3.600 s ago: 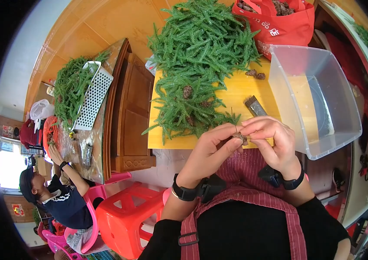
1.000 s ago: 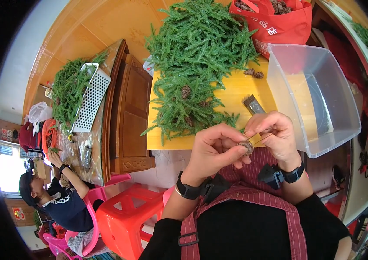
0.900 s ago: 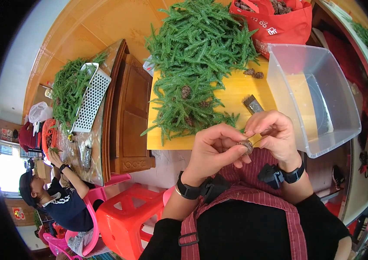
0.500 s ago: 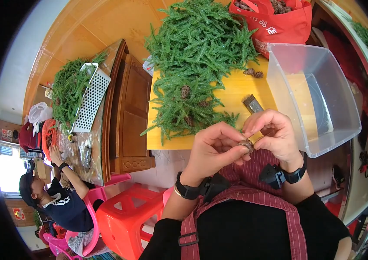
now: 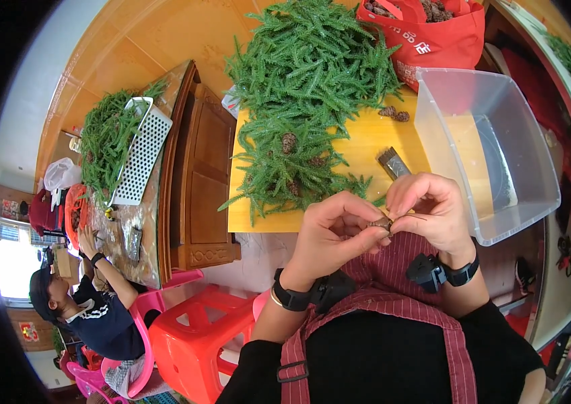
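Observation:
My left hand (image 5: 339, 232) pinches a small brown pine cone (image 5: 380, 223) between thumb and fingertips. Close against it, my right hand (image 5: 433, 212) is closed in a pinch on a thin dark wire (image 5: 418, 215) at the cone's base. Both hands are over my lap, at the near edge of the yellow table (image 5: 379, 141). A bundle of thin brown wires (image 5: 393, 163) lies just beyond my right hand. Two more pine cones (image 5: 394, 114) rest farther back. Green fir branches (image 5: 312, 67) are heaped on the table's left side, with several cones among the nearer ones.
Right of my hands stands a clear plastic bin (image 5: 487, 155). A red bag (image 5: 426, 40) of pine cones is at the back. Red stools (image 5: 198, 337) stand to my left. Farther left, a person (image 5: 107, 316) works at another table with branches and a white perforated basket (image 5: 143, 151).
My right hand has shifted slightly right from the cone, and the thin wire between its fingers shows more clearly. My left hand stays nearly in place with the cone.

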A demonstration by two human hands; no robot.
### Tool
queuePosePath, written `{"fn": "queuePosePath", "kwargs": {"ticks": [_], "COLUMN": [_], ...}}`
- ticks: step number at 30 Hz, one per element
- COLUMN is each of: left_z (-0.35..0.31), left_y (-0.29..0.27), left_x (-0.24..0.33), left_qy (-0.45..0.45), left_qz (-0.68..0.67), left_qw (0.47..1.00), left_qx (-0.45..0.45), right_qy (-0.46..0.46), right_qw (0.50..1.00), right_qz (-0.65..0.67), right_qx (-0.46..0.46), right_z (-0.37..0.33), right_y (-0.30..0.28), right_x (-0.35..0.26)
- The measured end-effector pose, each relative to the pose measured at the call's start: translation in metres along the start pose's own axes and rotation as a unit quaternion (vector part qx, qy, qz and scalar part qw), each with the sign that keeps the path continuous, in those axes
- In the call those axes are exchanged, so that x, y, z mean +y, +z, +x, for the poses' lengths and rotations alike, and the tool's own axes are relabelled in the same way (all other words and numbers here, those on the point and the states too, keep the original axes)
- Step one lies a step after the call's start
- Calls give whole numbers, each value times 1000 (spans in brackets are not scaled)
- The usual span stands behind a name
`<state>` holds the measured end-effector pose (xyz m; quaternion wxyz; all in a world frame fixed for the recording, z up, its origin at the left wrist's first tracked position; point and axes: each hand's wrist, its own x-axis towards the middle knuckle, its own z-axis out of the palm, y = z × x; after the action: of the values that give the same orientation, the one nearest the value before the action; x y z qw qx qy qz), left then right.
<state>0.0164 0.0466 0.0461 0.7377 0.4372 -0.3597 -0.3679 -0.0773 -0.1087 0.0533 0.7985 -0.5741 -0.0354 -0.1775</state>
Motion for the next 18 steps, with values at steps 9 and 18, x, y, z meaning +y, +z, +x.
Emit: {"fn": "queuePosePath", "kwargs": {"ticks": [9,18], "left_z": [-1,0], "left_y": [-1,2], "left_x": [0,1], "left_qy": [-11,-37], "left_qz": [60,25], "left_qw": [998,999], "left_qx": [7,31], "right_qy": [-3,-6], "right_qw": [999,999], "right_qz": [-38,-53], "right_qx": [21,8], "right_z": [-2,-4], "right_y": [3,-1], "right_x": [-2,0]}}
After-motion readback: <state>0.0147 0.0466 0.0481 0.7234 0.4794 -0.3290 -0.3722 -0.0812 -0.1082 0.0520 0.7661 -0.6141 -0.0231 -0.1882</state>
